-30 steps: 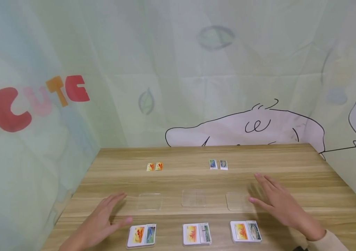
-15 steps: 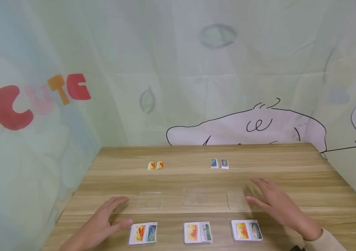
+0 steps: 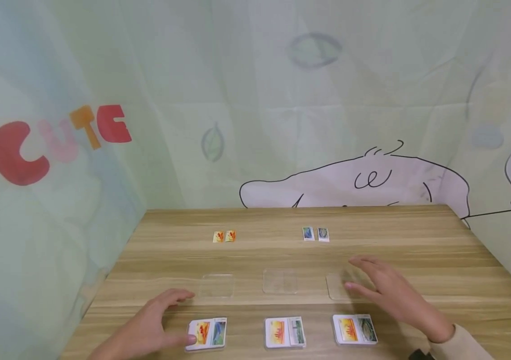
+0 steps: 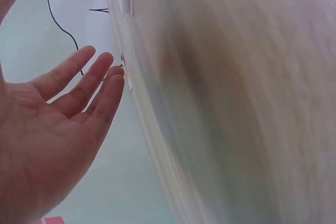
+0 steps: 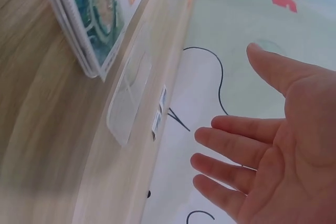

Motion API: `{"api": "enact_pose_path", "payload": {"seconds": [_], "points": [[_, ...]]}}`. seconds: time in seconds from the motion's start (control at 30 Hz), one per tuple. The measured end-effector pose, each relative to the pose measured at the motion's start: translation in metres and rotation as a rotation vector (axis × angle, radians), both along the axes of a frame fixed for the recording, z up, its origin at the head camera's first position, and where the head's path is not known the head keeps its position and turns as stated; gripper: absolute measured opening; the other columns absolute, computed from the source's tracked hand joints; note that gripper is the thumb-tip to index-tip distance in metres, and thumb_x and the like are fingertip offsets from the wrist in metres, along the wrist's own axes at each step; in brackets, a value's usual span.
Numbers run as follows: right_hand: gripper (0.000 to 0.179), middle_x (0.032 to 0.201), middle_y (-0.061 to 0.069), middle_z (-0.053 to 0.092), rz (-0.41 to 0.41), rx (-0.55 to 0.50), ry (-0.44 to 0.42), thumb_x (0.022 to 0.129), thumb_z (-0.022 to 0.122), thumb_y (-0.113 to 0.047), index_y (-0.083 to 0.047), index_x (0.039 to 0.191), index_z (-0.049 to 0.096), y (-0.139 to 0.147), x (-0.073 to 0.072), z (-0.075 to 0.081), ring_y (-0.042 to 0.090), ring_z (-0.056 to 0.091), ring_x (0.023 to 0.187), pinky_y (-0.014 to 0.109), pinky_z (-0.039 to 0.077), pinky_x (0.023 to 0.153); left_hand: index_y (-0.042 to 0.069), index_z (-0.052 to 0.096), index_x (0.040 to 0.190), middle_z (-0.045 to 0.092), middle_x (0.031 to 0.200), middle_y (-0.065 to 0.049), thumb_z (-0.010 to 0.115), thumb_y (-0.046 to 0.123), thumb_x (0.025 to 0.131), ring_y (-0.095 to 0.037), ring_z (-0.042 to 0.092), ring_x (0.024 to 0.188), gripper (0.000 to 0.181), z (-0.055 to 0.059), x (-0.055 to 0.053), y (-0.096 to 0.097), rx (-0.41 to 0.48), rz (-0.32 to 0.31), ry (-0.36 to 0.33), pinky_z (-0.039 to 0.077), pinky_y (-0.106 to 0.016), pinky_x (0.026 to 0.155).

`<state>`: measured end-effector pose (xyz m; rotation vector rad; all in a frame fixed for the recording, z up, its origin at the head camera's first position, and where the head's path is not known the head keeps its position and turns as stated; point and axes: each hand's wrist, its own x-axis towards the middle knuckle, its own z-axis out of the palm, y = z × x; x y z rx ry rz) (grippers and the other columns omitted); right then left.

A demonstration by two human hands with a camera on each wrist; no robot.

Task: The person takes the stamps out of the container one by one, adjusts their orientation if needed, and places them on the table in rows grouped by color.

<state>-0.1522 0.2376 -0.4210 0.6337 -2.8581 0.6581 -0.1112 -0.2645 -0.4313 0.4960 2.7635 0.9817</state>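
Observation:
My left hand (image 3: 152, 325) is held low over the table's left side with relaxed fingers, its thumb overlapping the edge of the left card stack (image 3: 206, 333) in the head view. That stack carries an orange picture and a blue-green one. On the other side, my right hand (image 3: 390, 295) hovers by the right clear plastic piece (image 3: 335, 287), fingers extended and holding nothing. The right stack (image 3: 355, 330) lies nearer the front, below this hand. A middle stack (image 3: 284, 332) sits between the two. In both wrist views the palms show bare.
Two more clear plastic pieces, a left one (image 3: 217, 286) and a middle one (image 3: 280, 281), lie in a row on the wooden table (image 3: 264, 255). Farther back are two small orange pictures (image 3: 224, 236) and two blue-green ones (image 3: 316, 234). A printed curtain (image 3: 255, 100) hangs behind.
My left hand has shifted right, its thumb coming over the left stack's edge. The right hand has drifted left toward the right clear piece. The cards and plastic pieces stay put.

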Motion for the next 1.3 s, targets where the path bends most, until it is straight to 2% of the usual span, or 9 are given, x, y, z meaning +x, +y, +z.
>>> {"api": "enact_pose_path", "payload": {"seconds": [0.17, 0.37, 0.53, 0.67, 0.8, 1.0, 1.17, 1.3], "points": [[0.061, 0.139, 0.019, 0.055, 0.005, -0.030, -0.054, 0.095, 0.064, -0.045, -0.004, 0.139, 0.055, -0.005, 0.000, 0.003, 0.044, 0.049, 0.127, 0.064, 0.039, 0.098, 0.014, 0.055, 0.136, 0.054, 0.134, 0.000, 0.084, 0.055, 0.073, -0.029, 0.055, 0.116, 0.080, -0.001, 0.003, 0.001, -0.007, -0.036, 0.043, 0.048, -0.051, 0.092], [0.059, 0.137, 0.018, 0.057, 0.033, -0.055, -0.036, 0.095, 0.065, -0.043, -0.002, 0.137, 0.057, -0.011, -0.002, 0.003, 0.042, 0.051, 0.126, 0.061, 0.040, 0.100, 0.013, 0.055, 0.135, 0.055, 0.132, 0.004, 0.084, 0.057, 0.072, -0.027, 0.056, 0.115, 0.082, -0.005, 0.004, 0.000, -0.019, -0.053, 0.078, 0.049, -0.046, 0.093], [0.057, 0.134, 0.018, 0.059, 0.038, -0.069, -0.061, 0.096, 0.064, -0.043, -0.002, 0.135, 0.058, -0.015, -0.004, 0.005, 0.041, 0.053, 0.124, 0.059, 0.042, 0.099, 0.013, 0.056, 0.136, 0.055, 0.133, 0.004, 0.082, 0.062, 0.071, -0.028, 0.055, 0.118, 0.085, -0.006, 0.006, 0.001, -0.065, -0.053, 0.107, 0.047, -0.052, 0.094], [0.057, 0.133, 0.018, 0.060, 0.041, -0.084, -0.091, 0.097, 0.063, -0.044, -0.001, 0.135, 0.058, -0.017, -0.005, 0.006, 0.041, 0.053, 0.123, 0.059, 0.042, 0.099, 0.013, 0.055, 0.137, 0.053, 0.136, 0.000, 0.081, 0.063, 0.071, -0.031, 0.052, 0.121, 0.087, -0.004, 0.008, 0.002, -0.076, -0.054, 0.080, 0.045, -0.057, 0.094], [0.057, 0.133, 0.017, 0.060, 0.055, -0.101, -0.106, 0.097, 0.062, -0.044, -0.001, 0.135, 0.058, -0.019, -0.006, 0.006, 0.040, 0.053, 0.124, 0.059, 0.042, 0.099, 0.013, 0.054, 0.137, 0.053, 0.135, 0.000, 0.081, 0.063, 0.071, -0.030, 0.052, 0.121, 0.087, -0.003, 0.007, 0.003, -0.077, -0.057, 0.057, 0.045, -0.056, 0.094], [0.052, 0.130, 0.013, 0.063, 0.099, -0.121, -0.083, 0.096, 0.064, -0.042, -0.001, 0.128, 0.064, -0.023, -0.011, 0.005, 0.037, 0.055, 0.123, 0.056, 0.043, 0.100, 0.015, 0.055, 0.137, 0.053, 0.133, 0.002, 0.081, 0.063, 0.070, -0.029, 0.052, 0.120, 0.086, -0.003, 0.004, 0.004, -0.087, -0.064, 0.037, 0.045, -0.055, 0.094], [0.049, 0.127, 0.014, 0.066, 0.132, -0.127, -0.067, 0.095, 0.066, -0.039, 0.001, 0.123, 0.066, -0.028, -0.014, 0.007, 0.035, 0.059, 0.119, 0.054, 0.046, 0.097, 0.014, 0.054, 0.137, 0.053, 0.135, -0.002, 0.083, 0.061, 0.069, -0.032, 0.050, 0.122, 0.088, -0.004, 0.004, 0.004, -0.047, -0.066, -0.006, 0.043, -0.059, 0.095], [0.046, 0.124, 0.013, 0.067, 0.147, -0.125, -0.098, 0.095, 0.066, -0.037, 0.000, 0.122, 0.067, -0.031, -0.015, 0.010, 0.034, 0.063, 0.111, 0.051, 0.050, 0.092, 0.014, 0.054, 0.138, 0.052, 0.134, 0.001, 0.082, 0.062, 0.068, -0.030, 0.050, 0.122, 0.089, -0.005, 0.003, 0.005, -0.057, -0.070, -0.018, 0.044, -0.056, 0.095]]}}
